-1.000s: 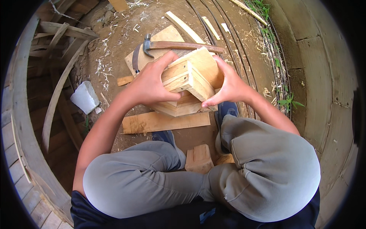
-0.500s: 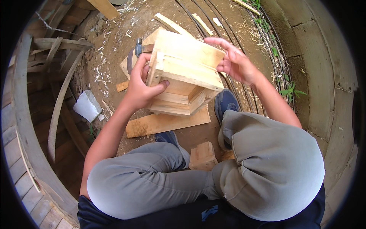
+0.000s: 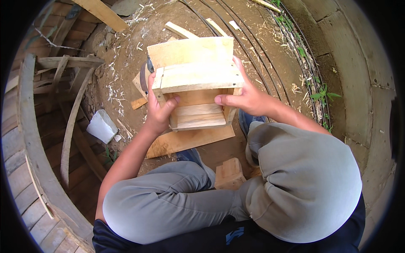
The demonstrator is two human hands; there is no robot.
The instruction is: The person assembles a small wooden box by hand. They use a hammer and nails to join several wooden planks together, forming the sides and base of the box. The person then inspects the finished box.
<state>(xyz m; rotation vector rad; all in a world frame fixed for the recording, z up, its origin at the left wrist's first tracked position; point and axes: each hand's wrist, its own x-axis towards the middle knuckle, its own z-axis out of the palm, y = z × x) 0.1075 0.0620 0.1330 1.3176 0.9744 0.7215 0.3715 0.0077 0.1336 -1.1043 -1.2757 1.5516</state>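
A small wooden box (image 3: pixel 198 80) made of nailed pale boards is held up in front of me, its open side turned toward me. My left hand (image 3: pixel 159 109) grips its left wall, with the thumb hooked over the edge into the opening. On the opposite wall my right hand (image 3: pixel 249 95) is closed, its thumb also reaching inside. The fingers of both hands are mostly hidden behind the box. A wider board rises at the box's far side. Beneath the box, a flat plank (image 3: pixel 190 140) lies on the dirt.
A curved dark blade-like piece (image 3: pixel 144 79) shows left of the box. A wooden block (image 3: pixel 229 173) sits between my feet. A white stone (image 3: pixel 102 126) lies at left, beside a slatted wooden structure (image 3: pixel 27 126). Dark hoses (image 3: pixel 253 55) cross the ground; a wall (image 3: pixel 354 71) stands right.
My right hand has come from beside the box onto its right wall. The box has turned so that its opening faces me more squarely. The hammer head seen earlier is now hidden.
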